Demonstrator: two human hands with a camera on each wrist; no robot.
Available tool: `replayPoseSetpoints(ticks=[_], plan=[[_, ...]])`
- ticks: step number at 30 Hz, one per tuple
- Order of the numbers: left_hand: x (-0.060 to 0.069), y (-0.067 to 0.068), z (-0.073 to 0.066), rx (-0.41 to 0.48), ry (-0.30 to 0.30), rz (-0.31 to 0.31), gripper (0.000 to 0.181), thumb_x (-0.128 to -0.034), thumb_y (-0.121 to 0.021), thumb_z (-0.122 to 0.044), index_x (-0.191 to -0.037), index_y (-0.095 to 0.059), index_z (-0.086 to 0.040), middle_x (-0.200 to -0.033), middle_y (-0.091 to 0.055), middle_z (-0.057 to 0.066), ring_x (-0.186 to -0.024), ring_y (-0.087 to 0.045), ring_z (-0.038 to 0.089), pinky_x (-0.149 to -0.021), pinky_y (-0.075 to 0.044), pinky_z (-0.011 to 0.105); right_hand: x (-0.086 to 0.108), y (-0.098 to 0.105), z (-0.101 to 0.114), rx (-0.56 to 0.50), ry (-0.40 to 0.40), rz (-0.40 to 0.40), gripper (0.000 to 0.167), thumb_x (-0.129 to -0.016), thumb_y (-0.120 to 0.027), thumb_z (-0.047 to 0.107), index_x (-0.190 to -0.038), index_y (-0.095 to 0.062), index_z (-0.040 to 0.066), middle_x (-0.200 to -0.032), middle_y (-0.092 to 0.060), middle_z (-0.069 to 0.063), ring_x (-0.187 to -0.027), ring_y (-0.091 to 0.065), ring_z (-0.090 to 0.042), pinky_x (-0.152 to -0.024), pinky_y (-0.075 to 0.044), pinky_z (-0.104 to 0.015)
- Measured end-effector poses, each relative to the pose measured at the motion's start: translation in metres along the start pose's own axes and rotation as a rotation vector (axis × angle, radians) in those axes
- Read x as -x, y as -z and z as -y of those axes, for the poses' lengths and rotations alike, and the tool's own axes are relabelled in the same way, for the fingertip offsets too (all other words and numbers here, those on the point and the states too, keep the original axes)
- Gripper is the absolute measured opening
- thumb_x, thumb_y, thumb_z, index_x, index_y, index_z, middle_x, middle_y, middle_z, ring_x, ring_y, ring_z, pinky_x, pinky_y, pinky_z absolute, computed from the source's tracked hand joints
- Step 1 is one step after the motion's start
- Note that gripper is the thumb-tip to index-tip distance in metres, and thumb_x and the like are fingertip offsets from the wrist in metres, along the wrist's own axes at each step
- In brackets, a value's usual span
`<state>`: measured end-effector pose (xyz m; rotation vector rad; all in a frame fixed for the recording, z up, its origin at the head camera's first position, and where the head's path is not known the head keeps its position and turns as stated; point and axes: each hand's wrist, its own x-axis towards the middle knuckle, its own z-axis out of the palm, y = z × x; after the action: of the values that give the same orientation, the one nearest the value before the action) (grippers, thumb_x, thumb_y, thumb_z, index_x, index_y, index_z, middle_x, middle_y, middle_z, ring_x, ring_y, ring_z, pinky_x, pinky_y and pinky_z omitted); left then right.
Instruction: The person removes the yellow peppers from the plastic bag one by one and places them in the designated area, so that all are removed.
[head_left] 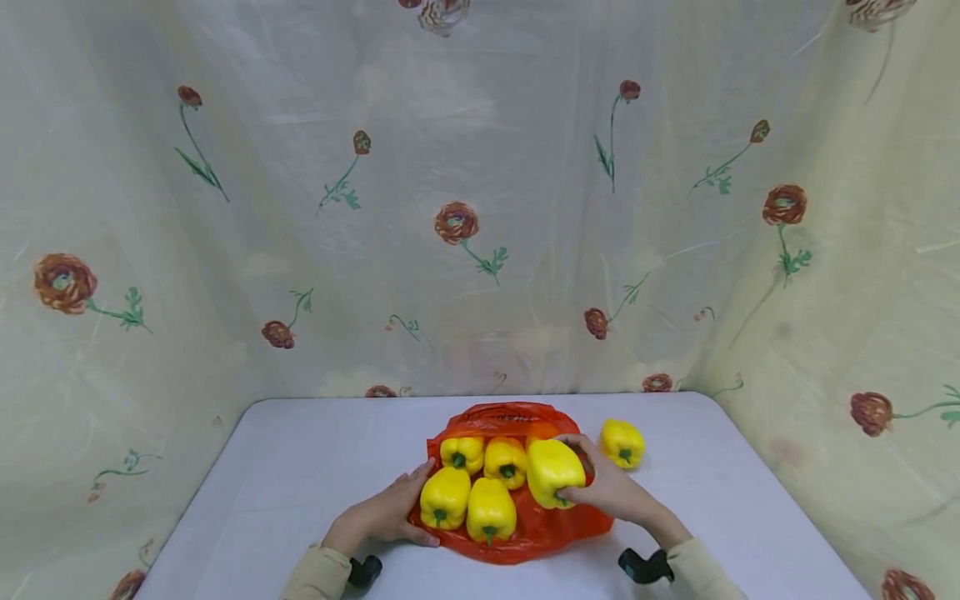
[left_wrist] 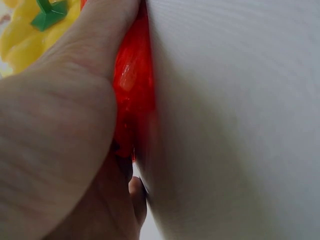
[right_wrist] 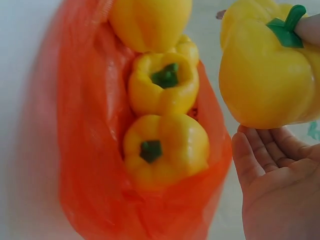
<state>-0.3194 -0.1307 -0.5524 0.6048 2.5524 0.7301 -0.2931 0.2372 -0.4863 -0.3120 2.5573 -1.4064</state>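
A red plastic bag (head_left: 551, 529) lies on the table, with several yellow bell peppers (head_left: 491, 508) on and inside it. My right hand (head_left: 611, 487) grips a yellow pepper (head_left: 555, 472) over the bag's right part. The right wrist view shows that pepper (right_wrist: 270, 75) between the thumb, at its green stem, and the fingers of the hand (right_wrist: 280, 195). Against the bag's left edge rests my left hand (head_left: 386, 508), thumb and fingers spread. Close up in the left wrist view, that hand (left_wrist: 55, 130) touches the red plastic (left_wrist: 134, 85); some of its fingers are hidden.
One loose yellow pepper (head_left: 622, 442) lies on the white table (head_left: 300, 450), beyond my right hand and right of the bag. A pale flowered cloth (head_left: 465, 308) hangs behind the table and along its sides.
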Motion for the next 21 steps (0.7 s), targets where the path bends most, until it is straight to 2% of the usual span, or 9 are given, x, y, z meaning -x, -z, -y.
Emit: replayPoseSetpoints(ticks=[9,15,21], plan=[[-0.001,0.0,0.001,-0.005,-0.004,0.001,0.118,-0.0715,-0.074,-0.06,-0.156,-0.006,-0.012,-0.162,-0.016,0.008,-0.147,-0.02,0.035,-0.119,-0.016,0.056,0.006,0.026,0.005,-0.029,0.072,-0.058,0.081,-0.077,-0.08,0.023,-0.141,-0.032,0.011,-0.139,-0.042,-0.012,-0.119,-0.047,-0.03,-0.101,-0.049,-0.048],[0.0,0.001,-0.001,-0.004,-0.001,-0.001,0.118,-0.0717,-0.074,-0.059,-0.156,-0.007,-0.011,-0.162,-0.016,0.009,-0.147,-0.02,0.035,-0.119,-0.016,0.056,0.007,0.041,0.002,-0.038,0.125,-0.069,0.081,-0.08,-0.078,0.024,-0.142,-0.029,0.009,-0.139,-0.042,-0.014,-0.119,-0.047,-0.032,-0.098,-0.051,-0.046],[0.0,0.001,-0.002,-0.002,0.004,-0.001,0.118,-0.0718,-0.074,-0.059,-0.156,-0.007,-0.012,-0.162,-0.016,0.009,-0.147,-0.02,0.036,-0.119,-0.017,0.056,0.007,0.058,-0.006,-0.023,0.166,-0.114,0.079,-0.082,-0.076,0.021,-0.142,-0.027,0.006,-0.137,-0.042,-0.019,-0.115,-0.05,-0.034,-0.093,-0.054,-0.04]])
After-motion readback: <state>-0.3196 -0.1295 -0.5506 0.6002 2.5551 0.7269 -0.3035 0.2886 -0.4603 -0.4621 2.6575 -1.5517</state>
